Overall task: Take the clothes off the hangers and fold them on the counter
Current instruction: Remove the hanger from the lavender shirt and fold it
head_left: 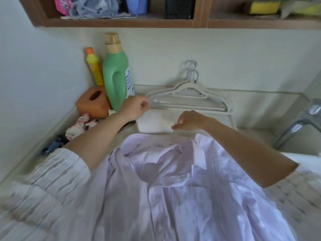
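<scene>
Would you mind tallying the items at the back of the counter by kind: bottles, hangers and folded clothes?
Bottles: 2, a green bottle and a yellow bottle
Hangers: at least 2, stacked; exact number unclear
Folded white garment: 1
Total: at least 5

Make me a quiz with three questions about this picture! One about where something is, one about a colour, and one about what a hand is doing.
1. Where are the hangers?
A. on the shelf
B. on the counter by the wall
C. in the sink

2. What colour is the big bottle?
A. green
B. red
C. black

3. What is the left hand doing?
A. lying flat on the shirt
B. holding the tap
C. gripping a hanger's end

Answers:
1 B, they lie behind the folded cloth against the wall.
2 A, its body is green with a tan cap.
3 C, its fingers curl at the hanger's tip.
</scene>
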